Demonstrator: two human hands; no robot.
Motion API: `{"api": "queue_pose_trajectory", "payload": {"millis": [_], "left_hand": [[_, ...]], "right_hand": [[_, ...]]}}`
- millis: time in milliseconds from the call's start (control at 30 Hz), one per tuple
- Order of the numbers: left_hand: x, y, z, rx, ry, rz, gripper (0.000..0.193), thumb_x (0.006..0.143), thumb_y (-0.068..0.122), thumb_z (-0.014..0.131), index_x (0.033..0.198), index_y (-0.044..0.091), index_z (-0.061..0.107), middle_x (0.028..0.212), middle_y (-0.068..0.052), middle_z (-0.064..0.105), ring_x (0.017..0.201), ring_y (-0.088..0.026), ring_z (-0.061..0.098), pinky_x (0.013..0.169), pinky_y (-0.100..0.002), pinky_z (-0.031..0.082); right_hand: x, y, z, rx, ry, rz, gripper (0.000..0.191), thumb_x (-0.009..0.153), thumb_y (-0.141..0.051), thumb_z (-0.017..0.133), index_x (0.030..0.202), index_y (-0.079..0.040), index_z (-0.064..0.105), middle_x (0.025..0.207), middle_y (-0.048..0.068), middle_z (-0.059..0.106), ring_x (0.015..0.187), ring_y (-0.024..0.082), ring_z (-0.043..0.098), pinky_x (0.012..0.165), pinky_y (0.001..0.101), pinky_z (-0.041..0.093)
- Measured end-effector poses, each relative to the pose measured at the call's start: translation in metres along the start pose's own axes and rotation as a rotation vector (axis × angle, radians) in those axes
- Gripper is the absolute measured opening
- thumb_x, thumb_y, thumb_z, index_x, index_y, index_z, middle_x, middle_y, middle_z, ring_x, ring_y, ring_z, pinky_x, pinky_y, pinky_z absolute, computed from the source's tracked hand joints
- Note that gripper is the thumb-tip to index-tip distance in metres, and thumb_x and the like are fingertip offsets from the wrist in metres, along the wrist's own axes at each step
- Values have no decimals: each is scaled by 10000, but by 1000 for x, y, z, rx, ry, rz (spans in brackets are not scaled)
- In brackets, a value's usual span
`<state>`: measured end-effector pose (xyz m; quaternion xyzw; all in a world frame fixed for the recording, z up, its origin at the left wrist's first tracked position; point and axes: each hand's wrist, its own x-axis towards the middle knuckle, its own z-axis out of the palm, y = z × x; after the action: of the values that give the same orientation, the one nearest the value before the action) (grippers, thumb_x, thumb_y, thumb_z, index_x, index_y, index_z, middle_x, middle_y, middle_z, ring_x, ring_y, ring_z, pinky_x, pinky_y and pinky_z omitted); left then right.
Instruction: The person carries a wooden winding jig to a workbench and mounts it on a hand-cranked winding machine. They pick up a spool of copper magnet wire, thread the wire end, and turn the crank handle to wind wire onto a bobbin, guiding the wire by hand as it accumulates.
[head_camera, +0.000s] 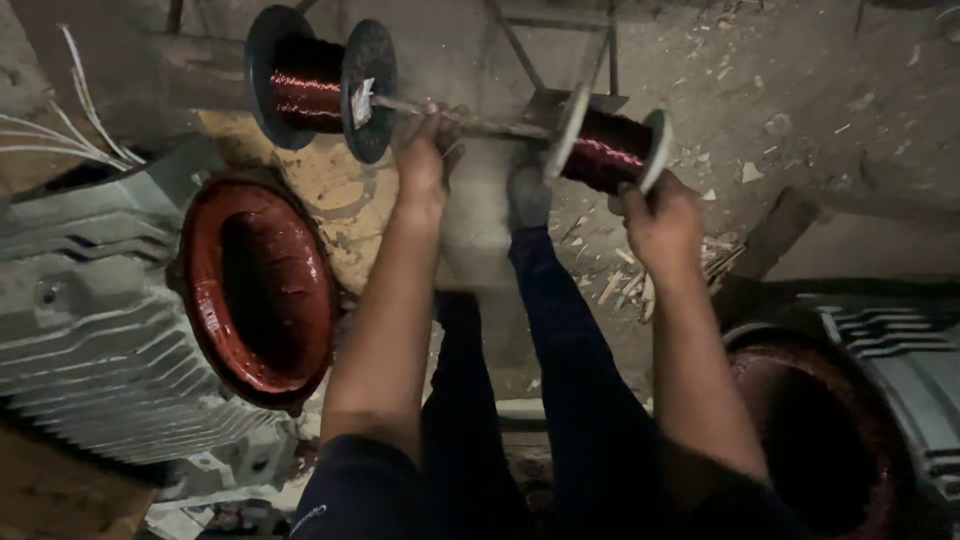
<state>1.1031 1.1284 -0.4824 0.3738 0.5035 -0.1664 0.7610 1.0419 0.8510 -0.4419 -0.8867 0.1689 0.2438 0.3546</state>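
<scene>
Between two finned motor housings (90, 330), over dusty floor, my left hand (425, 160) is closed around the rod (470, 125) carrying two heavy, stiff wire spools (610, 150), my right hand (662, 222) curled against the nearer spool's rim, grip unclear.

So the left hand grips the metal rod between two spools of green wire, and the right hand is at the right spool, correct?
Not quite: the head view shows reddish copper wire on both spools, not green. The left hand grips the metal rod; the right hand is at the right spool.

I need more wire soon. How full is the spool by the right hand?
Partly full: the spool shows dark red wire wound between its pale flanges, sitting below their rims.
</scene>
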Motion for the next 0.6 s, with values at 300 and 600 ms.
{"api": "queue_pose_trajectory", "payload": {"millis": [300,600], "left_hand": [[-7,14,-11,-84,-157,23,710,1007,677,472,1405,100,585,1387,-111,615,1312,-284,545,1115,-459,400],[-8,22,-33,79,-105,-9,1051,850,859,286,1657,188,229,1681,-34,261,1472,-217,259,1152,-499,218]], "right_hand": [[16,-64,93,-250,6,-200,286,920,-273,704,945,8,658,770,235,699,662,415,686,620,521,555],[32,-98,136,-150,86,-308,265,916,-249,720,981,4,669,854,272,693,805,480,672,730,555,539]]}}
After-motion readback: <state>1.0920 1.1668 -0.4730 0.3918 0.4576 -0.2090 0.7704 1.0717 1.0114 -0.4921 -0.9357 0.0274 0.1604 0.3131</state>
